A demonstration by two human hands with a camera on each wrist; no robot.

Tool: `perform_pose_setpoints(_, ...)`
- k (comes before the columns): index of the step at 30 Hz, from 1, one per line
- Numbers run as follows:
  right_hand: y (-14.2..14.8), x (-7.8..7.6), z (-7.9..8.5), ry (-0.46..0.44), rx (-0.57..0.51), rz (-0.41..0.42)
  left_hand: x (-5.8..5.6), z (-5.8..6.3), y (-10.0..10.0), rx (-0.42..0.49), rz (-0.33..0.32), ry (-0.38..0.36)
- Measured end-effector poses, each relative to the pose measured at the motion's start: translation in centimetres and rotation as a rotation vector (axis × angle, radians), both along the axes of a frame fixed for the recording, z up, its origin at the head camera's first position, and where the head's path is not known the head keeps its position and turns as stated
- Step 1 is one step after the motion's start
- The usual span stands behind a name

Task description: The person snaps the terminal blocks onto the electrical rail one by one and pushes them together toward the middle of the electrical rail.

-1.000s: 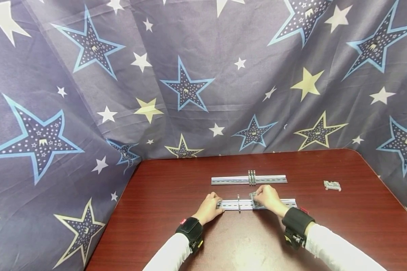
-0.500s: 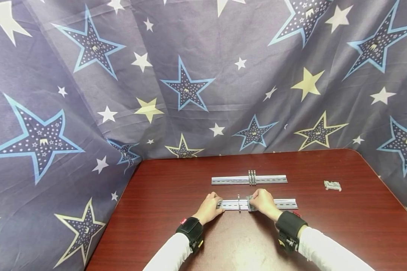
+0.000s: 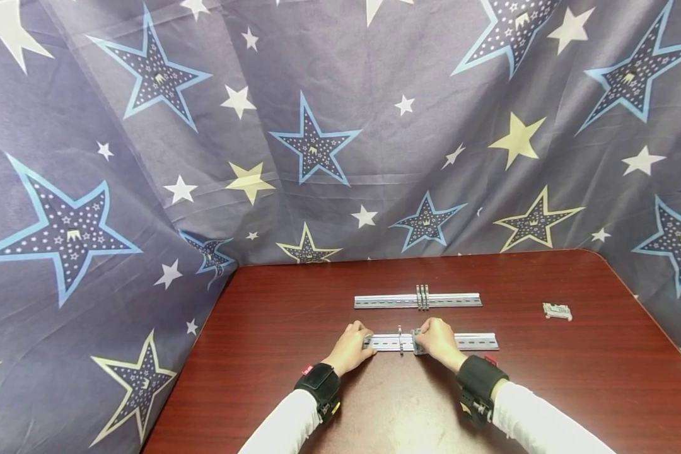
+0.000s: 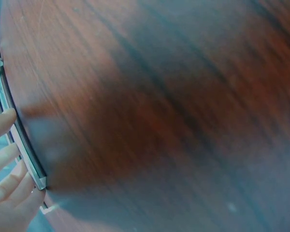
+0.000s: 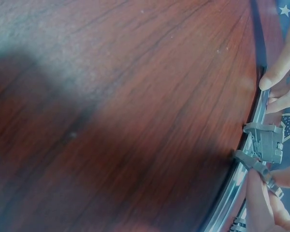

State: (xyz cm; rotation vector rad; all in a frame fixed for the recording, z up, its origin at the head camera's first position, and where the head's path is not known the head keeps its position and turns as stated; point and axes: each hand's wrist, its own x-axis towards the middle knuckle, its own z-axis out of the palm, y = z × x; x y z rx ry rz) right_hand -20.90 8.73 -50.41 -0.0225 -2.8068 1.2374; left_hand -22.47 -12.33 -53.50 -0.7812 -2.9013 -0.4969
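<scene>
My left hand (image 3: pixel 350 348) grips the left end of the nearer slotted metal DIN rail (image 3: pixel 477 342), thumb on the near edge and fingers on the far edge. A grey terminal block (image 3: pixel 400 340) stands across this rail. Just right of it, my right hand (image 3: pixel 438 340) pinches a second grey terminal block (image 5: pixel 251 162) between thumb and fingers. In the right wrist view the pinched block is tilted over the rail, its one end at the rail's near edge, beside the standing block (image 5: pixel 268 142). Whether it is seated is hidden by my fingers.
Behind lies another DIN rail (image 3: pixel 383 302) bearing several terminal blocks (image 3: pixel 422 297) side by side. A loose terminal block (image 3: pixel 557 311) lies flat at the right of the red-brown table (image 3: pixel 284 296). A star-patterned cloth (image 3: pixel 340 208) hangs behind and at the sides.
My right hand has moved left along the near rail with the pinched terminal block, bringing it closer to the standing block. The left hand stays on the rail's end.
</scene>
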Motion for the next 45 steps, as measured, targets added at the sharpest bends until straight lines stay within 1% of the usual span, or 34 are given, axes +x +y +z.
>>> perform_pose_setpoints(9,-0.5,-0.3,-0.4,0.036,0.031,-0.008,0.0,-0.1,-0.1,0.003,-0.004,0.003)
perform_pose_setpoints(20,-0.9,-0.7,-0.2,0.037,0.098,-0.010,0.0,-0.1,-0.1,-0.008,-0.001,0.003)
perform_pose_setpoints(27,-1.2,-0.7,-0.1,0.076,0.114,0.001,0.0,-0.1,0.0,-0.002,0.003,0.001)
perform_pose_setpoints(34,-1.3,-1.1,-0.5,0.080,0.142,-0.007,0.0,0.0,0.0,0.000,-0.003,0.005)
perform_pose_setpoints(45,-1.7,-1.0,-0.5,0.087,0.156,-0.002,0.0,0.0,0.0,0.003,-0.018,0.024)
